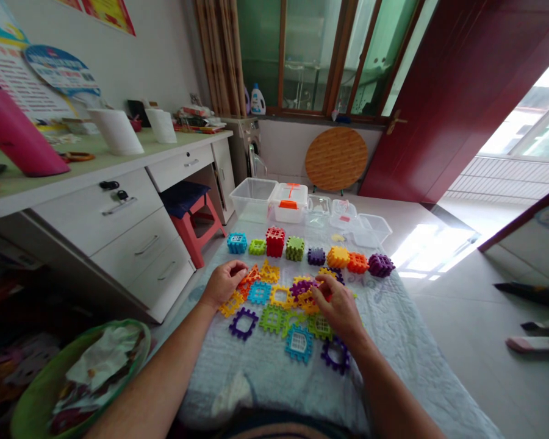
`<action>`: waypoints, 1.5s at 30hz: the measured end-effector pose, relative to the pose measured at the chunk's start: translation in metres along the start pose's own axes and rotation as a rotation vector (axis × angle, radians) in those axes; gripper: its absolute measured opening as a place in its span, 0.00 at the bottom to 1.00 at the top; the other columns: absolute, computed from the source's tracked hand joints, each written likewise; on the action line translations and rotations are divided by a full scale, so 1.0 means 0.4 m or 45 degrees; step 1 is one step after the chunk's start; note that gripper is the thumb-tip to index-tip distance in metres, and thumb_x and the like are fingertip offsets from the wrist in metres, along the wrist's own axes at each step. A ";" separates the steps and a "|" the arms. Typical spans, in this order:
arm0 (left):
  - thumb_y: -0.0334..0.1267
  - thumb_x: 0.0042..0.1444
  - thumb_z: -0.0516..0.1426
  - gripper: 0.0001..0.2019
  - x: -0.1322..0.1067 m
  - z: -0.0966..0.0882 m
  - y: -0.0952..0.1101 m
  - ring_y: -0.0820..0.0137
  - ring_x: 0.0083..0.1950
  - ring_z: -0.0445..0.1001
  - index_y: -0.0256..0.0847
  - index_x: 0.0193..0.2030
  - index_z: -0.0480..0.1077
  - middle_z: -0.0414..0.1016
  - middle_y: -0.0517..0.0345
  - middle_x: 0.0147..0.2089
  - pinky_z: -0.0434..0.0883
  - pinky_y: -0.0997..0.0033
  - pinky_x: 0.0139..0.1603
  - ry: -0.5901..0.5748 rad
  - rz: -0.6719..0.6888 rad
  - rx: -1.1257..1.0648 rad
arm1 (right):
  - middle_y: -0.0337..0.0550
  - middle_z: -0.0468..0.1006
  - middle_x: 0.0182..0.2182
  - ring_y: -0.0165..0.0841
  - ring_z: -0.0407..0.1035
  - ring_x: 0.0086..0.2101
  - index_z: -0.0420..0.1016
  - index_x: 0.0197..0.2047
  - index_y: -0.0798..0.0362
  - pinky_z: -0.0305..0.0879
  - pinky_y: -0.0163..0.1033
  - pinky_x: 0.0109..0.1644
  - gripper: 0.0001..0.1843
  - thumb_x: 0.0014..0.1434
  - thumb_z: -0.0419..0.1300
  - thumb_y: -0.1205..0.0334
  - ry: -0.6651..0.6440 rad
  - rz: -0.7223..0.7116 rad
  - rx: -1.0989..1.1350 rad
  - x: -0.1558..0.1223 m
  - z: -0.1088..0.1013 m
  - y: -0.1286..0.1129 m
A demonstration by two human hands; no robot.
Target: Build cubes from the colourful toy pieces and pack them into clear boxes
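Note:
Flat plastic interlocking tiles (274,314) in purple, green, blue, yellow and orange lie scattered on a table covered with a pale blue quilted cloth (256,372). My left hand (222,283) rests at the left edge of the pile, fingers curled onto an orange tile (246,284). My right hand (338,308) pinches a cluster of purple and yellow tiles (305,291) in the middle of the pile. Behind the pile stands a row of assembled cubes, from a blue cube (236,242) on the left past a red cube (275,241) to a purple cube (381,265).
Clear plastic boxes (252,196) and a white box with an orange latch (288,202) sit at the table's far end. A white desk with drawers (119,213) and a red stool (196,225) stand to the left. A green basket (73,378) is at lower left.

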State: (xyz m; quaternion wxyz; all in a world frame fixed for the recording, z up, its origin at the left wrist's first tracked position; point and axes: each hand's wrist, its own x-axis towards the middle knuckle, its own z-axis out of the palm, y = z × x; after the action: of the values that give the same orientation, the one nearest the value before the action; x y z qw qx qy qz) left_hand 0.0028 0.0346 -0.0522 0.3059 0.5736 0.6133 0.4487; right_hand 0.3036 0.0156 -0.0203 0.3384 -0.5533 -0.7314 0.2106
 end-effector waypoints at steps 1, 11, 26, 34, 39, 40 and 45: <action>0.43 0.50 0.57 0.10 0.000 0.000 0.001 0.69 0.32 0.74 0.39 0.33 0.73 0.76 0.59 0.30 0.69 0.73 0.35 0.002 0.001 0.000 | 0.38 0.73 0.23 0.32 0.67 0.27 0.74 0.42 0.54 0.60 0.36 0.34 0.13 0.58 0.54 0.57 -0.005 0.004 -0.015 0.000 -0.003 0.005; 0.44 0.49 0.57 0.10 -0.003 0.000 0.010 0.68 0.32 0.74 0.39 0.33 0.73 0.76 0.59 0.30 0.70 0.72 0.35 0.006 -0.013 -0.010 | 0.42 0.76 0.32 0.33 0.68 0.34 0.75 0.38 0.53 0.60 0.37 0.41 0.11 0.55 0.53 0.68 0.024 -0.177 -0.092 0.000 -0.002 0.015; 0.43 0.49 0.57 0.11 0.000 0.000 0.003 0.68 0.32 0.73 0.39 0.33 0.74 0.76 0.58 0.30 0.70 0.72 0.35 0.012 0.012 0.014 | 0.47 0.73 0.45 0.44 0.62 0.46 0.74 0.50 0.48 0.55 0.46 0.48 0.25 0.50 0.66 0.50 -0.158 -0.155 -0.427 0.021 0.016 0.008; 0.44 0.49 0.57 0.11 0.001 0.000 0.004 0.68 0.32 0.74 0.39 0.33 0.73 0.76 0.59 0.30 0.70 0.72 0.35 0.007 0.004 -0.006 | 0.47 0.70 0.41 0.44 0.60 0.44 0.73 0.47 0.49 0.54 0.47 0.49 0.25 0.49 0.65 0.45 -0.089 -0.170 -0.514 0.007 0.030 -0.020; 0.44 0.49 0.58 0.11 0.001 -0.001 0.005 0.68 0.32 0.74 0.39 0.33 0.74 0.77 0.58 0.30 0.70 0.71 0.36 0.010 0.004 -0.015 | 0.45 0.70 0.40 0.42 0.60 0.43 0.73 0.45 0.48 0.54 0.46 0.48 0.16 0.52 0.63 0.54 -0.099 -0.211 -0.488 0.008 0.030 -0.023; 0.44 0.48 0.58 0.11 0.001 -0.001 0.004 0.68 0.32 0.74 0.39 0.33 0.74 0.77 0.58 0.30 0.70 0.71 0.36 0.012 0.005 -0.016 | 0.45 0.70 0.40 0.42 0.60 0.43 0.73 0.45 0.47 0.54 0.46 0.48 0.16 0.52 0.63 0.55 -0.110 -0.218 -0.479 0.008 0.029 -0.022; 0.45 0.48 0.58 0.12 0.001 -0.002 0.001 0.68 0.32 0.73 0.39 0.32 0.74 0.76 0.58 0.30 0.70 0.72 0.35 0.012 0.018 -0.019 | 0.46 0.71 0.45 0.43 0.60 0.45 0.70 0.52 0.47 0.54 0.46 0.49 0.26 0.49 0.65 0.52 -0.172 -0.288 -0.425 -0.001 0.018 -0.020</action>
State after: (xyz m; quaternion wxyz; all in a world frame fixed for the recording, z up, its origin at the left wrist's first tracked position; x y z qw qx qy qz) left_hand 0.0022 0.0348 -0.0515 0.3040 0.5734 0.6072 0.4583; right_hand 0.2932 0.0134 -0.0197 0.2139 -0.5007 -0.8346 0.0838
